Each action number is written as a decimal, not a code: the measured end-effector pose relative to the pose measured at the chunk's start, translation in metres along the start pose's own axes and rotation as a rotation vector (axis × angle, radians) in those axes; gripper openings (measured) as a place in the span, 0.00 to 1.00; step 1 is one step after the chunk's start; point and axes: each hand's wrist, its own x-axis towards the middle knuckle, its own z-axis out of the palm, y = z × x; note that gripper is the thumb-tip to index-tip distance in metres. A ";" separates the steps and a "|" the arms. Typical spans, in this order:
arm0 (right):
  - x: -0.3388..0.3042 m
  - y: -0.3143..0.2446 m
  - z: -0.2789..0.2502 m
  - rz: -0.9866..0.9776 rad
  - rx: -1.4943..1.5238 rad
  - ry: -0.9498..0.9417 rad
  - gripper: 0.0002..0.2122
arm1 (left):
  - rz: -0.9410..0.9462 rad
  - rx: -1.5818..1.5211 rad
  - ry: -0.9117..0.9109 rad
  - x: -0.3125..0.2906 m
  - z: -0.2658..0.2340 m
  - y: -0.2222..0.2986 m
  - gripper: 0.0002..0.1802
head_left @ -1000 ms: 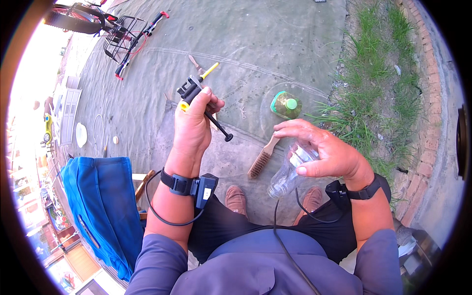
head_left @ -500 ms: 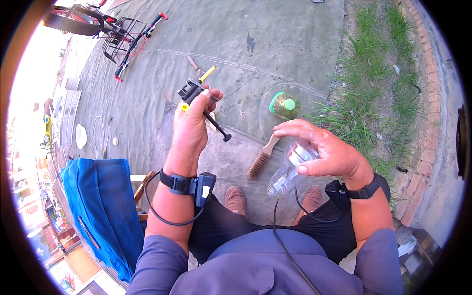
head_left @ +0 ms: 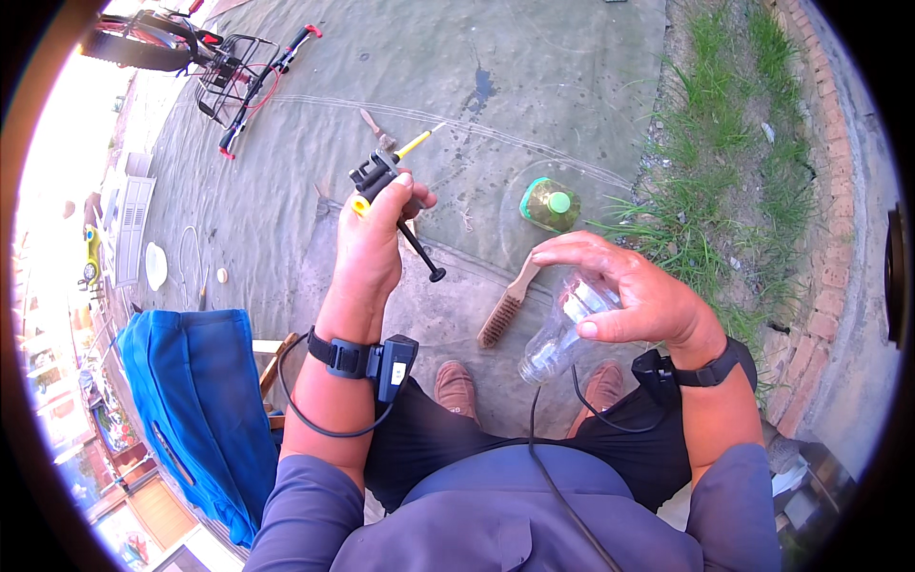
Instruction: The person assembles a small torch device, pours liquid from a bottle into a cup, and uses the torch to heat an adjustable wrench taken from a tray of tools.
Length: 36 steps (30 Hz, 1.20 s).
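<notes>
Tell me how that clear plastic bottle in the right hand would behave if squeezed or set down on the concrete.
The clear plastic bottle looks empty and thin-walled, so it is probably very light and would dent under a firm squeeze from the right hand. Being round, it would likely roll if laid on its side on the concrete, and tip easily if stood upright.

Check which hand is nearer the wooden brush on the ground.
Right. The right hand, holding a clear plastic bottle, is just right of the wooden brush. The left hand, gripping a black tool, is raised up-left of it, farther off.

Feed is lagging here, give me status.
Left hand shut on black tool. Right hand shut on clear bottle. Wire brush on ground between.
</notes>
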 end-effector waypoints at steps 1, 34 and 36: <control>0.000 -0.002 0.000 0.019 0.027 -0.001 0.35 | -0.019 0.025 0.000 0.001 -0.003 0.000 0.14; -0.003 -0.004 -0.003 0.018 0.036 -0.022 0.33 | -0.031 0.034 -0.038 -0.003 -0.002 0.005 0.15; -0.003 -0.004 -0.003 0.019 0.034 -0.022 0.33 | -0.063 0.054 -0.050 -0.002 -0.004 0.004 0.15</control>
